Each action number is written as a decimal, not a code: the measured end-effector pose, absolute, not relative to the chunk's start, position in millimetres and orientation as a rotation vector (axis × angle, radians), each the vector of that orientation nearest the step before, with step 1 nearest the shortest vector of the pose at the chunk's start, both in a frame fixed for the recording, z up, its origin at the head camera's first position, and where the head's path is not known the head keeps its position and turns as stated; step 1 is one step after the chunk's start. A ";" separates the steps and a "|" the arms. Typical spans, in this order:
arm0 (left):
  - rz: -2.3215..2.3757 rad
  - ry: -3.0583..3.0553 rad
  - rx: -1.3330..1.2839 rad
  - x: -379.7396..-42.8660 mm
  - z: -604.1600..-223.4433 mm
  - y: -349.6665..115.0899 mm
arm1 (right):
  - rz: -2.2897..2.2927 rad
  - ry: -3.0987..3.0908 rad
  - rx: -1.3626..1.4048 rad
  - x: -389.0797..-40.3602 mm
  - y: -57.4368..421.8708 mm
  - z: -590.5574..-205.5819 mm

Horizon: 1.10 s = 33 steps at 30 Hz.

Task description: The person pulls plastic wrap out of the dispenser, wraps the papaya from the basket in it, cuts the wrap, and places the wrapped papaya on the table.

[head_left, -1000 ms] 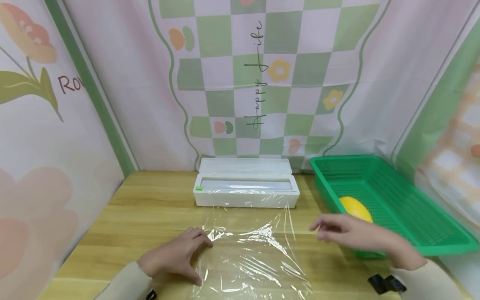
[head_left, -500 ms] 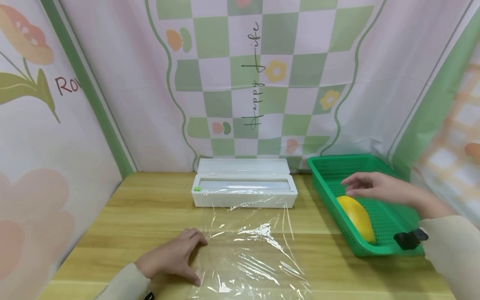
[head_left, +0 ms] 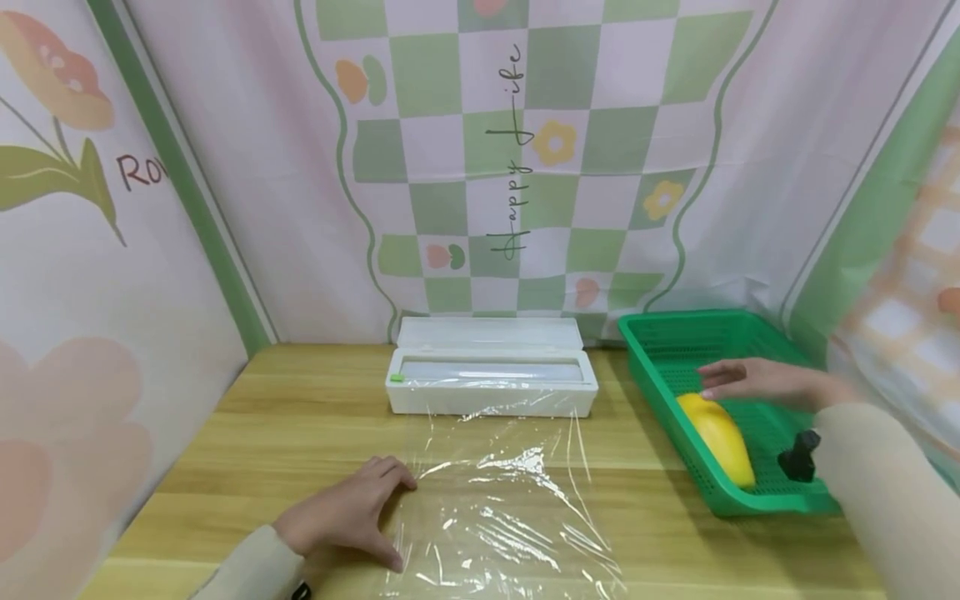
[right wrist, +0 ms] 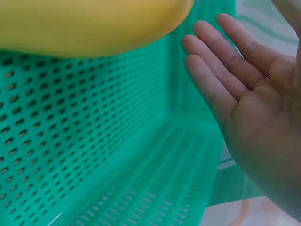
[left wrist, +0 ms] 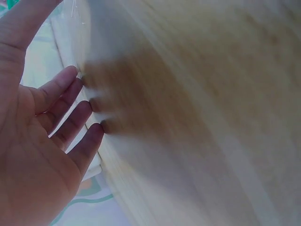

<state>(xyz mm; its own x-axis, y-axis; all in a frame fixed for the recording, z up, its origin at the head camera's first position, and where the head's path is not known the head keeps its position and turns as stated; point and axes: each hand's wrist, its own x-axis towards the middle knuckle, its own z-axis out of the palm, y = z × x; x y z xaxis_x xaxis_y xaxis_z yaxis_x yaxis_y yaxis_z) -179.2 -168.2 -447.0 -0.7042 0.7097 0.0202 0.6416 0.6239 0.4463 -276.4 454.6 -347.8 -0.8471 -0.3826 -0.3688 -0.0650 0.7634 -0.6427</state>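
Note:
My left hand (head_left: 348,508) rests with fingertips and thumb on the table at the left edge of a sheet of clear cling film (head_left: 510,500). The left wrist view shows its fingers (left wrist: 70,122) touching the wood, nothing gripped. The film runs forward from a white cling film box (head_left: 491,398) with its lid up and a roll inside. My right hand (head_left: 772,382) is over the green basket (head_left: 780,502), by the far end of a long, smooth yellow fruit (head_left: 720,442). In the right wrist view its fingers (right wrist: 211,84) are extended, apart from the fruit (right wrist: 94,28).
The wooden table (head_left: 300,417) ends against a patterned curtain (head_left: 495,208) behind the box. The basket stands at the right, its near rim raised around the fruit. A small green slider (head_left: 397,377) sits at the box's left end.
My right hand has moved right from beside the film to above the basket, then slightly lower beside the fruit's far end. The left hand stays nearly still on the film's edge.

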 end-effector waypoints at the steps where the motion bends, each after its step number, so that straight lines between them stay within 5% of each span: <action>1: 0.648 2.684 1.131 -179.3 -447.2 -168.0 | -0.862 2.457 -0.322 -277.2 457.6 -351.6; 17: 0.639 2.681 1.131 -176.8 -449.0 -167.1 | -0.953 2.206 0.008 -272.6 469.7 -372.2; 33: 0.657 2.675 1.105 -177.2 -448.5 -170.1 | -1.004 2.285 -0.183 -273.9 457.3 -341.9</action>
<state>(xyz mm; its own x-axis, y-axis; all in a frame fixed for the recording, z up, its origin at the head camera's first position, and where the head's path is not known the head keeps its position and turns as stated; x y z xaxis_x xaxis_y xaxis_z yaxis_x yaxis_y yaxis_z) -177.2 -170.1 -448.5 -0.7096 0.7046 0.0080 0.6281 0.6273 0.4604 -273.9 457.3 -341.9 -0.7930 -0.3599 -0.4916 0.1187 0.7002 -0.7040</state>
